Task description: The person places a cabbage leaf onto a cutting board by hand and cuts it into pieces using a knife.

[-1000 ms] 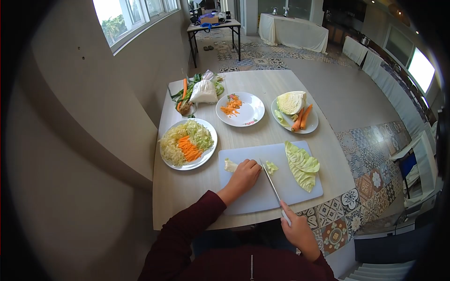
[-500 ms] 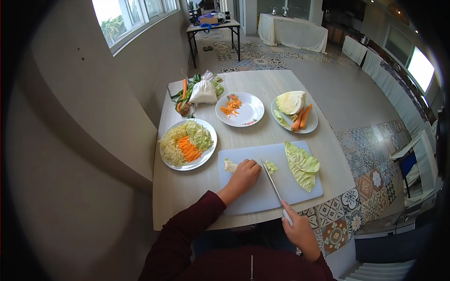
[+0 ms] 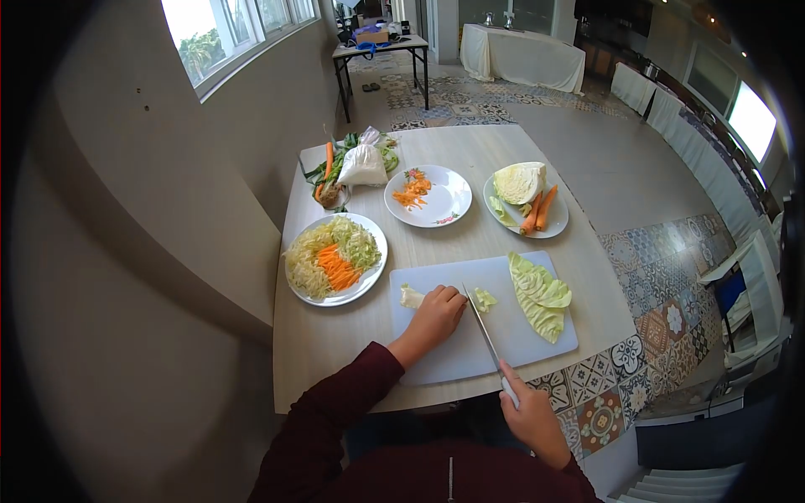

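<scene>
My right hand [image 3: 534, 415] grips the white handle of a knife [image 3: 484, 329], its blade angled up and left over the white cutting board [image 3: 436, 369]. Fingers curled, my left hand [image 3: 436, 315] presses down on the board just left of the blade tip; whatever lies under the fingers is hidden, probably cabbage. Right of the blade sits a small heap of cut cabbage [image 3: 484, 299]. A pale cabbage piece [image 3: 410, 296] lies left of my left hand. At the board's right side rests a large cabbage leaf [image 3: 539, 295].
A plate [image 3: 379, 272] of shredded cabbage and carrot stands left. Behind are a plate [image 3: 453, 201] with carrot bits, and a plate [image 3: 549, 233] holding a cabbage piece [image 3: 520, 182] and carrots [image 3: 546, 210]. Vegetables and a white-filled plastic bag [image 3: 363, 166] lie back left, near the wall.
The knife and my right hand have shifted slightly left, bringing the blade closer to my left fingers. My left hand stays nearly in place.
</scene>
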`<control>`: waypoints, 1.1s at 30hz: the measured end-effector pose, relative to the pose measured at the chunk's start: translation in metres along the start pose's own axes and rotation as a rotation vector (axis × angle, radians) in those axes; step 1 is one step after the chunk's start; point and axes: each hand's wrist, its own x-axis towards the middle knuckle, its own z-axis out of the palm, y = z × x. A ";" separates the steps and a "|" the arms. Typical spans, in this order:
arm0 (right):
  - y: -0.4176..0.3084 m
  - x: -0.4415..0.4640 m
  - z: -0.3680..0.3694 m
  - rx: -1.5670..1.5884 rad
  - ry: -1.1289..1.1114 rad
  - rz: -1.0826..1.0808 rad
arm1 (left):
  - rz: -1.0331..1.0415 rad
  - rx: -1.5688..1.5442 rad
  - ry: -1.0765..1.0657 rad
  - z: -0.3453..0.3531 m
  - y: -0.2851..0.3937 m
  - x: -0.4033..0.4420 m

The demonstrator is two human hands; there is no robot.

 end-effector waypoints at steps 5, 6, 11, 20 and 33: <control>0.007 0.000 0.005 -0.004 0.015 -0.035 | 0.003 0.003 -0.003 0.000 -0.001 0.000; 0.008 0.000 0.005 -0.005 0.019 -0.040 | 0.007 0.002 0.000 0.000 -0.001 0.000; -0.006 -0.005 -0.001 -0.020 -0.029 0.024 | 0.008 0.000 0.008 0.000 0.001 0.000; 0.011 0.019 0.019 -0.026 0.027 -0.073 | -0.003 0.005 -0.002 0.003 -0.003 -0.001; 0.007 0.018 0.014 -0.059 0.012 -0.050 | -0.003 0.011 0.000 0.001 -0.001 0.000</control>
